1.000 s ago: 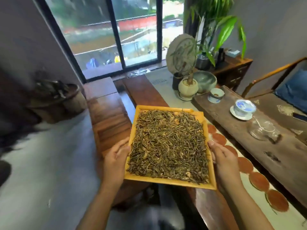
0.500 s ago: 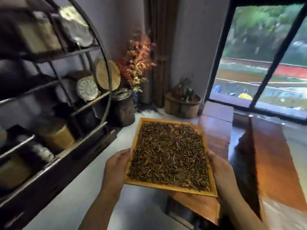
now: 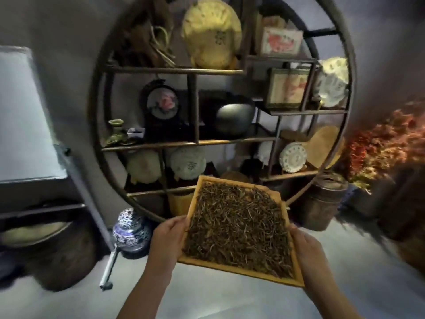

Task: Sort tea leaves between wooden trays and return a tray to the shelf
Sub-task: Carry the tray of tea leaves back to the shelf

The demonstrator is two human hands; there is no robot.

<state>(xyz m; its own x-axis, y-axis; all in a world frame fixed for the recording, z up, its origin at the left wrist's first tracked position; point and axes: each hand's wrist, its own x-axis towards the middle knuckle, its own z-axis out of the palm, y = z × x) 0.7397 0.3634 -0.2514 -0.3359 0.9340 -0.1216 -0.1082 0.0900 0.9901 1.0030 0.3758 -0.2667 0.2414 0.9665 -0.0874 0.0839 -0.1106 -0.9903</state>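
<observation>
A: Where is the shallow rectangular yellow wooden tray (image 3: 239,271) now?

B: Held in mid-air between both hands, heaped with dark, wiry dried tea leaves (image 3: 239,229); the left hand (image 3: 169,238) grips its left rim, thumb curled over the top edge; the right hand (image 3: 307,247) holds the right rim, though its fingers are mostly hidden beneath, so I judge a grip rather than see it fully.

A: And the big round dark-framed display shelf (image 3: 351,93)?

B: Directly ahead of the tray, beyond its far edge; the tray's long axis points away from the person toward the lower compartments, slightly skewed right.

A: Which hand leads?

B: Neither; they sit level on opposite sides; the far rim is nearest the shelf, so the tray would go in end-first, kept flat lest leaves spill; which opening suits it I cannot tell.
</observation>
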